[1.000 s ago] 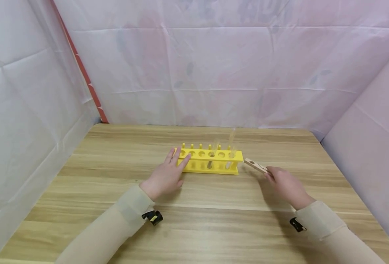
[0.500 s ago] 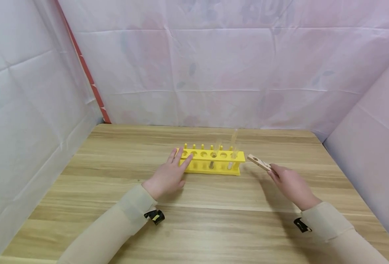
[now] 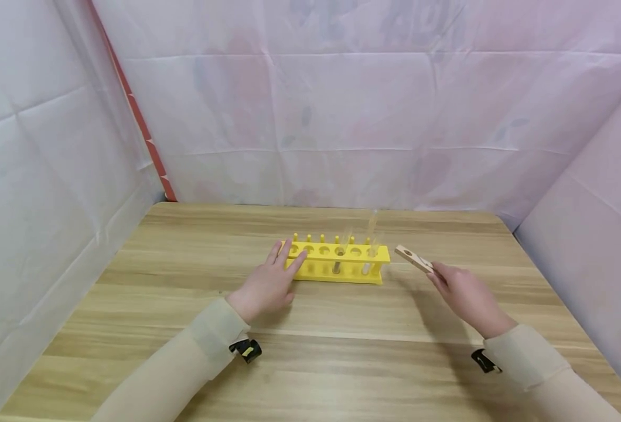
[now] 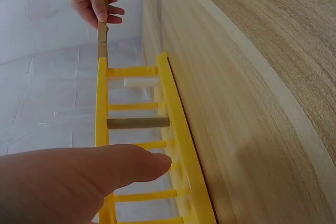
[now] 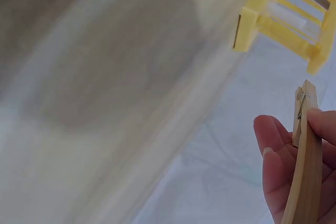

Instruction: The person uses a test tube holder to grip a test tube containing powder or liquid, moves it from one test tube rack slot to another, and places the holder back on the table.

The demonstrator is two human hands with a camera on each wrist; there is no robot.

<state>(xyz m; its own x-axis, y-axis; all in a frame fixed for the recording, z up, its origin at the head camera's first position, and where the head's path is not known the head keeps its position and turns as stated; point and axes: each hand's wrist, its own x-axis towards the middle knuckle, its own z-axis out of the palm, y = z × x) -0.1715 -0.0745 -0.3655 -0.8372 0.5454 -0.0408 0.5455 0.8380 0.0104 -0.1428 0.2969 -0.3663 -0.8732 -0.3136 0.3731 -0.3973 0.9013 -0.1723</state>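
Note:
A yellow test tube rack (image 3: 316,278) stands on the table, with a row of holes and pegs behind. My left hand (image 3: 268,284) rests on its left end, fingers spread over the top; the thumb (image 4: 142,162) lies along the front in the left wrist view. A test tube with dark grey-brown contents (image 4: 137,123) stands in the rack, and another with white contents (image 4: 140,82) is near its right end. Behind that end rises a further clear tube (image 3: 372,221). My right hand (image 3: 468,299) pinches a wooden test tube holder (image 3: 413,259), its tip just right of the rack.
The wood-grain table (image 3: 310,375) carries the rack near its middle. Pale patterned sheets (image 3: 342,117) hang behind and at both sides. A red strip (image 3: 144,129) runs down the back left corner.
The test tube holder has lifted slightly and shifted a little right, away from the rack's end. My left hand stays on the rack, and the head view has shifted slightly.

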